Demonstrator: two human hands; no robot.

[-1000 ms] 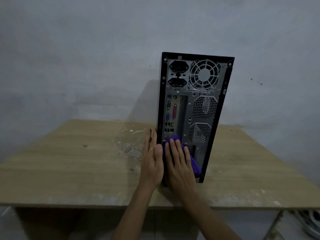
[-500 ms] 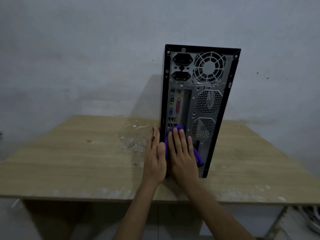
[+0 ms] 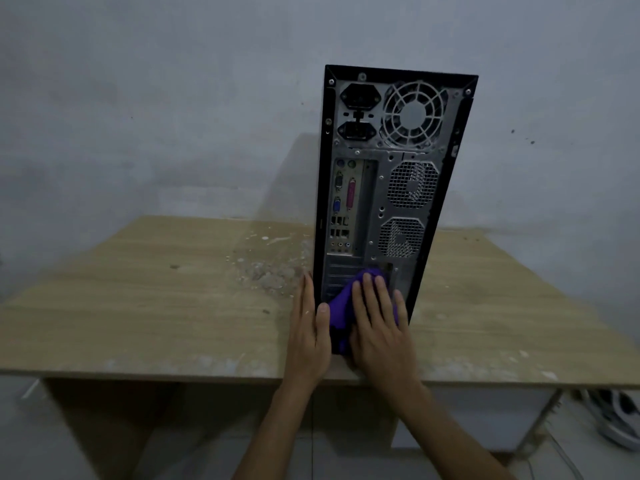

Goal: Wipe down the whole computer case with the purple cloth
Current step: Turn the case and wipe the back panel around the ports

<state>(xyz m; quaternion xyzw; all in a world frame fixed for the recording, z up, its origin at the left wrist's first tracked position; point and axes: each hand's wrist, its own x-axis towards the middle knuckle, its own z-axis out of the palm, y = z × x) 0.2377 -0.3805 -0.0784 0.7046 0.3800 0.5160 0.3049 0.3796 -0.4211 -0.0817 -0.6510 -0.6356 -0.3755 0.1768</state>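
Observation:
A black computer case (image 3: 381, 216) stands upright on the wooden table (image 3: 156, 299), its grey rear panel with fan grille and ports facing me. My right hand (image 3: 379, 327) lies flat with straight fingers on the purple cloth (image 3: 341, 311), pressing it against the bottom of the rear panel. Part of the cloth is hidden under the hand. My left hand (image 3: 309, 327) rests flat against the case's lower left side edge, fingers straight, thumb next to the cloth.
White specks and dust (image 3: 266, 268) are scattered on the table left of the case. A grey wall (image 3: 156, 116) rises behind the table. A shoe (image 3: 620, 420) lies on the floor at lower right, beside the table's frame.
My right hand has slid the cloth down and to the right along the bottom of the rear panel. The left hand stays on the case's left edge. The view has shifted slightly.

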